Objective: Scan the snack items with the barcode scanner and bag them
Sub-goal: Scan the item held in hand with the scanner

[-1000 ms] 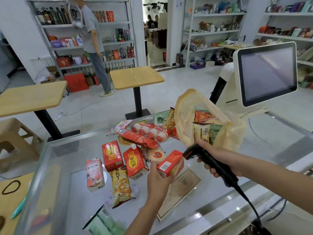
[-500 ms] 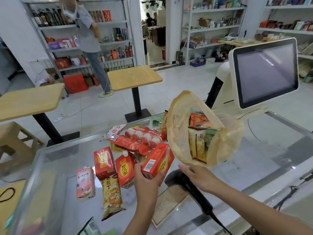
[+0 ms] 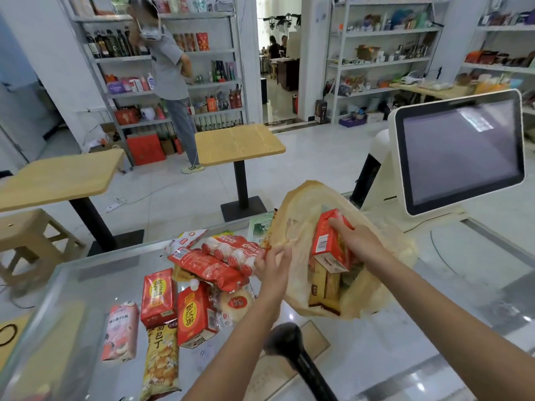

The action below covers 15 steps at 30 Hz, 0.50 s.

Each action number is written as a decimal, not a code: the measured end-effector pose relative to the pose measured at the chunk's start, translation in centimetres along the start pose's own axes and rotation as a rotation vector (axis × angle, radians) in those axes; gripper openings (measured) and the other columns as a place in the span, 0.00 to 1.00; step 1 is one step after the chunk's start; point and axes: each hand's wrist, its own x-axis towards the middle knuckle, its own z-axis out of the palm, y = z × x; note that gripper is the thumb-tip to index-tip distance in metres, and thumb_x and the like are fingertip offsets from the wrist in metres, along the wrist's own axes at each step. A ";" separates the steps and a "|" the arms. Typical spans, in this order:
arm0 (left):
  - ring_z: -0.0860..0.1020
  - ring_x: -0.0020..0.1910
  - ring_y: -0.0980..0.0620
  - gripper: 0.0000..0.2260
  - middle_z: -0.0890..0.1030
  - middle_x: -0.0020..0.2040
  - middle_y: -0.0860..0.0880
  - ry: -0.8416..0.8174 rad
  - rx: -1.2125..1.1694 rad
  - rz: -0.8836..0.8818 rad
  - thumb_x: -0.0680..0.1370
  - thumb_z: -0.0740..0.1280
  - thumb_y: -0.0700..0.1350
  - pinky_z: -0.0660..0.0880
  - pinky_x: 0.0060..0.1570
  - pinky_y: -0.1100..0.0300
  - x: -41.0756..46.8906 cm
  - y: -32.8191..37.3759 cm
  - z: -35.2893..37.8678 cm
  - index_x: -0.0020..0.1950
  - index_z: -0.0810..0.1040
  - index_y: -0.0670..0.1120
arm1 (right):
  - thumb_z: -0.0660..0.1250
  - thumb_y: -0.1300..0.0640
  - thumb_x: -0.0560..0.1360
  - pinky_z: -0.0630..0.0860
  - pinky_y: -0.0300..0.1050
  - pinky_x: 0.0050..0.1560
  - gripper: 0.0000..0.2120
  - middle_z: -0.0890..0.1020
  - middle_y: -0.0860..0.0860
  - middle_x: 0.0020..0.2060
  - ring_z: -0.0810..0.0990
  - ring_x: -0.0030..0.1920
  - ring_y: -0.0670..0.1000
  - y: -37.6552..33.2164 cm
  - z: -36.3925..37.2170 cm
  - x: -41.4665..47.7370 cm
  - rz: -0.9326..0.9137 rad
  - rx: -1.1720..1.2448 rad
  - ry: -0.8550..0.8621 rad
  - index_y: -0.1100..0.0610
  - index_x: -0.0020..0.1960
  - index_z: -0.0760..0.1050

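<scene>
Red carton (image 3: 330,241): clasped from above by the right hand (image 3: 360,241), partway into the bag mouth.
Left hand (image 3: 272,266): at the bag's near rim; blurred, grasp cannot be told.
Plastic bag (image 3: 301,206): open on the glass counter (image 3: 86,285), several packets inside.
Barcode scanner (image 3: 289,341): lying on the counter, unheld.
Unbagged: sausage packs (image 3: 214,267), two upright cartons (image 3: 158,296), pink carton (image 3: 120,331), yellow snack pouch (image 3: 162,363).
Progress: judged roughly half done; those items need scanning and bagging.

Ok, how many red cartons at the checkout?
3. The left carton and middle carton sit side by side on the counter; the third carton is in the right hand at the bag's mouth. More may be hidden inside.
</scene>
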 end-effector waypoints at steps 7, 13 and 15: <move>0.76 0.49 0.44 0.10 0.78 0.53 0.42 0.099 -0.206 -0.296 0.77 0.60 0.34 0.76 0.44 0.54 1.5 1.1 3.0 0.58 0.72 0.39 | 0.51 0.34 0.78 0.71 0.46 0.37 0.33 0.78 0.53 0.30 0.80 0.38 0.55 -1.3 -2.3 3.7 -0.130 -0.670 0.081 0.60 0.35 0.77; 0.78 0.42 0.43 0.10 0.79 0.46 0.39 -0.004 -0.794 -0.354 0.78 0.55 0.33 0.77 0.35 0.51 1.7 5.6 2.0 0.51 0.75 0.37 | 0.71 0.47 0.71 0.72 0.53 0.56 0.23 0.77 0.58 0.54 0.75 0.54 0.59 3.8 -4.9 0.8 -0.791 -0.696 0.726 0.63 0.58 0.75; 0.78 0.44 0.41 0.10 0.79 0.48 0.38 -0.033 -0.836 -0.373 0.80 0.56 0.36 0.74 0.35 0.49 1.7 6.8 2.0 0.56 0.75 0.37 | 0.74 0.43 0.67 0.68 0.52 0.58 0.32 0.76 0.58 0.54 0.73 0.56 0.60 6.8 -5.7 0.0 -0.481 -0.556 0.684 0.63 0.62 0.72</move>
